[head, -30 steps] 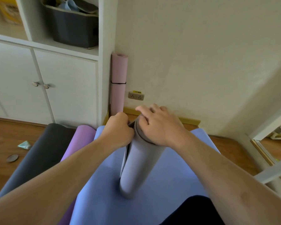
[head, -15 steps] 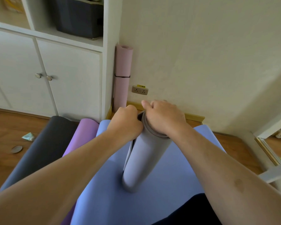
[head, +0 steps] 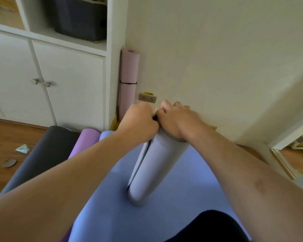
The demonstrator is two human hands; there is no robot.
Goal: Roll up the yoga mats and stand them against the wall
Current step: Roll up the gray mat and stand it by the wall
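- My left hand (head: 138, 122) and right hand (head: 177, 119) meet at the top end of a rolled grey mat (head: 152, 168), which stands upright on the blue mat (head: 108, 198) spread over the floor.
- Left fingers are curled tight at the roll's upper edge, pinching something small and dark that I cannot identify; right fingers curl over the top rim, gripping it.
- A rolled pink mat (head: 129, 81), bound by a dark band, stands in the corner between the white cabinet (head: 68, 88) and the wall (head: 217, 58).
- A purple mat (head: 85, 142) and a dark grey mat (head: 42, 154) lie flat, left of the blue one.
- A wall socket (head: 147, 98) sits just above my hands.
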